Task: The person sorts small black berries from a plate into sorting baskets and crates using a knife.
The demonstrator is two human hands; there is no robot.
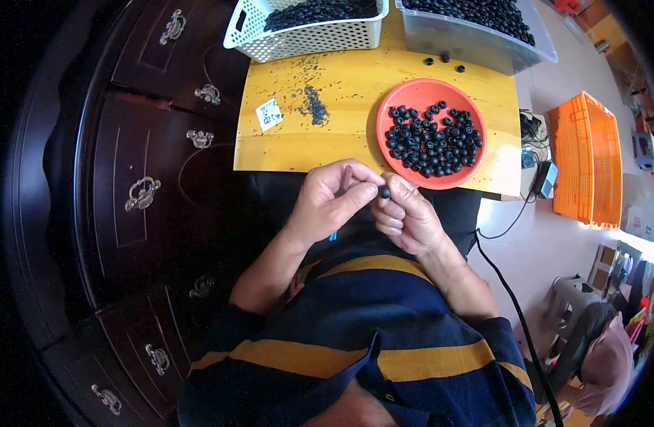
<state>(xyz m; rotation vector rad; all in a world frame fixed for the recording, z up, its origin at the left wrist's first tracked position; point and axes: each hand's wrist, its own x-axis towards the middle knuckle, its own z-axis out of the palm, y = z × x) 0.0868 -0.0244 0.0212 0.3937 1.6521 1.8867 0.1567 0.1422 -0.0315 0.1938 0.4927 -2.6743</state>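
Observation:
Between my two hands, just off the table's near edge, is a small round black plastic part (384,192). My right hand (411,213) pinches it between thumb and fingers. My left hand (335,198) is closed too, its thumb and forefinger tips meeting at the same part; whether it holds anything else is hidden. Right beyond my hands sits a red round tray (381,135) with many similar black parts (430,146), some showing a hole. Three loose black parts (445,57) lie on the table past the tray.
On the yellow table (270,156), black scraps (315,105) lie near a white printed label (268,114). A white basket (312,39) and a clear bin (476,43) of black parts stand behind. Dark drawers (135,164) flank the left; an orange crate (586,160) and a person (604,363) are right.

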